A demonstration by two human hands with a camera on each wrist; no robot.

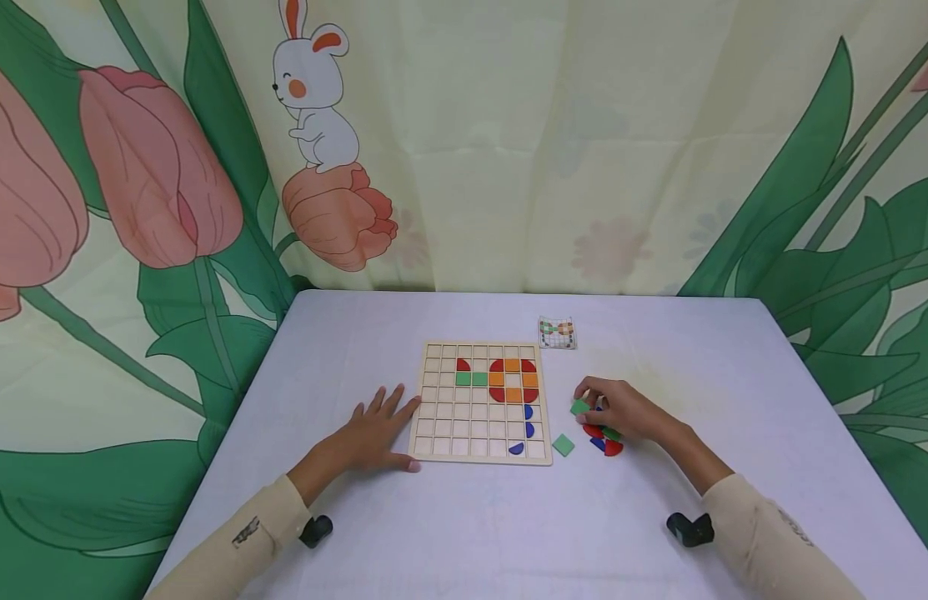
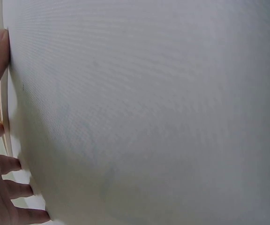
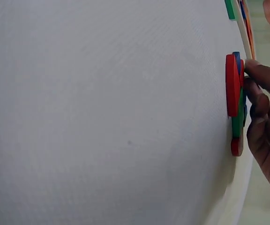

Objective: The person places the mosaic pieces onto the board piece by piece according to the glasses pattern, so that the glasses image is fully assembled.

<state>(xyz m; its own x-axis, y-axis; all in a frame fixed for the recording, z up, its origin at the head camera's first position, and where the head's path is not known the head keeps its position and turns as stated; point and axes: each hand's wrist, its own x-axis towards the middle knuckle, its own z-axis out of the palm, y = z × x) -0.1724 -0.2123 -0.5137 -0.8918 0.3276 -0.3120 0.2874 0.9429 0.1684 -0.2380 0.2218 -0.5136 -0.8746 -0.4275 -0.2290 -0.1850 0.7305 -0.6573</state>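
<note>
- At the left, a cloth wall (image 1: 464, 150) behind the table (image 1: 479, 533) shows big pink tulips (image 1: 159, 167) and a white bunny (image 1: 328, 108).
- The left sleeve (image 1: 261, 525) is tan. It has a dark mark on it, too small to read.
- The left hand (image 1: 369, 433) has its fingers spread out wide. Its pointer finger and thumb touch the left edge of the board (image 1: 426, 433).
- The board lies flat near the table's middle, away from the far edge. It has lots of little squares.
- Toward its far edge are a red piece (image 1: 463, 366), two green pieces (image 1: 471, 379) and a red and orange ring (image 1: 513, 395).
- Three blue half circles (image 1: 529, 429) sit toward its near right corner.
- A small card (image 1: 557, 332) lies just beside the board's far right corner. It shows colored shapes; I can't read any words.
- A loose green square (image 1: 564, 445) lies by the near right corner.
- The right hand (image 1: 621, 408) pinches a green square (image 1: 579, 407) with finger and thumb, over a pile of red, blue and green pieces (image 1: 612, 447).
- Green leaves (image 1: 779, 208) fill the right side.
</note>
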